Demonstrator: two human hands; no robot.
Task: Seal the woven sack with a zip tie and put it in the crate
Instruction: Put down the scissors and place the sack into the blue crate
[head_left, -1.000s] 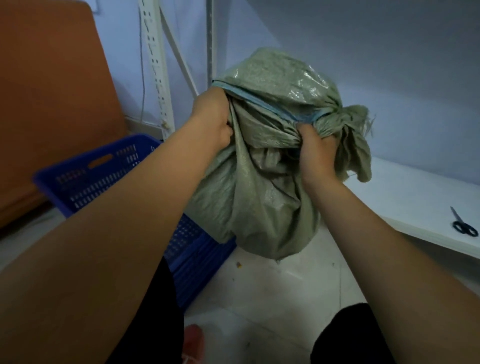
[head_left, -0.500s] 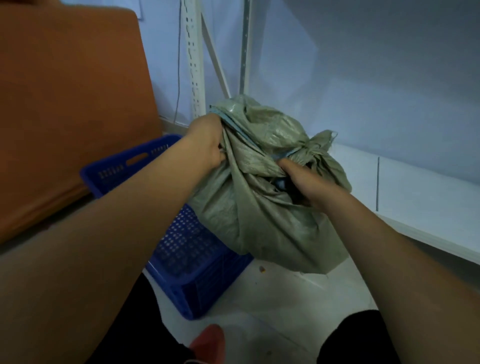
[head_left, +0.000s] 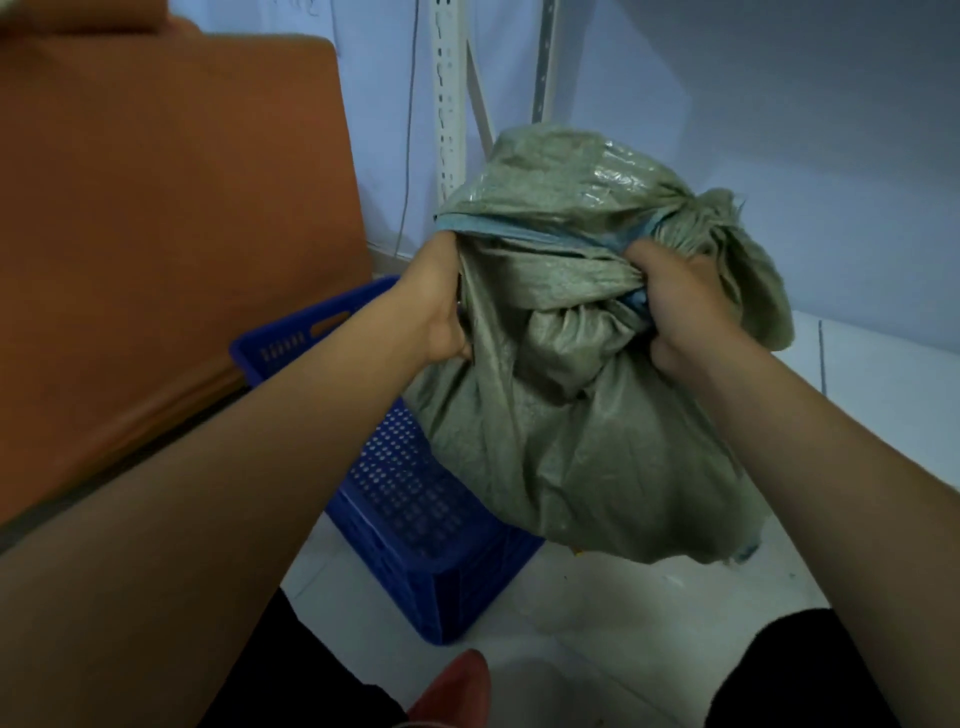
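A full grey-green woven sack (head_left: 587, 431) hangs in the air in front of me, its neck bunched into a tuft at the upper right. My left hand (head_left: 441, 306) grips the fabric on its left side. My right hand (head_left: 675, 301) clutches the fabric just below the bunched neck. The sack's lower left part overlaps the right side of a blue perforated plastic crate (head_left: 410, 499) standing on the floor. I cannot make out a zip tie on the neck.
An orange-brown padded panel (head_left: 166, 218) leans at the left behind the crate. White metal rack posts (head_left: 447, 104) stand behind the sack. A low white shelf (head_left: 883, 374) runs along the right. A red shoe (head_left: 457, 686) shows on the pale floor.
Both hands kept their grip while the sack dipped toward the crate, then rose again. The view has swung left, so the crate lies more central and the scissors on the shelf are out of frame.
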